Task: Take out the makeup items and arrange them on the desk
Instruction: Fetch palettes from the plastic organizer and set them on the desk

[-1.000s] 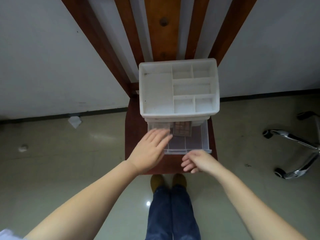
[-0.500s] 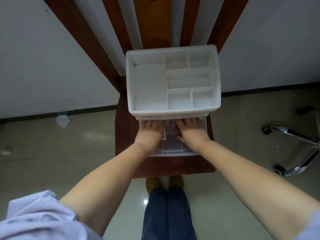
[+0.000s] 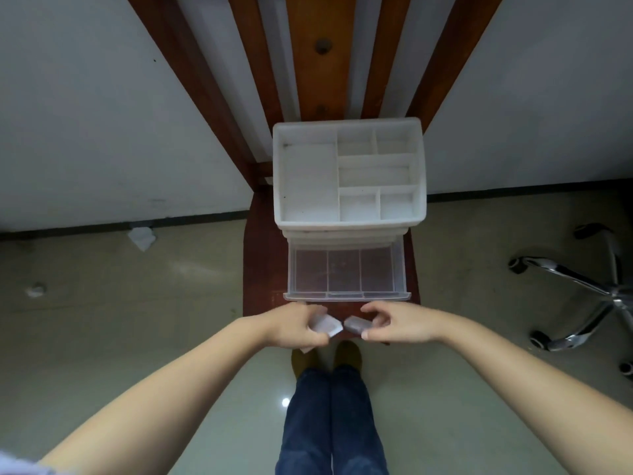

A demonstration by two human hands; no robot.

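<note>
Since half a second ago I have pulled both hands back out of the clear plastic drawer (image 3: 346, 274), and each brings something with it. My left hand (image 3: 296, 325) holds a flat pale translucent makeup case (image 3: 327, 326) in its grip; my right hand (image 3: 397, 323) pinches a small greyish rounded compact (image 3: 357, 324). The two items hang almost touching, at 6 o'clock from the drawer, above the front edge of the dark red wooden chair seat (image 3: 262, 269). The drawer looks emptied, still pulled out beneath the white compartmented plastic organizer (image 3: 349, 174) at 12 o'clock. I judge the taking-out step is finishing; next I must carry both pieces to the tabletop, which is out of view, and lay them apart.
</note>
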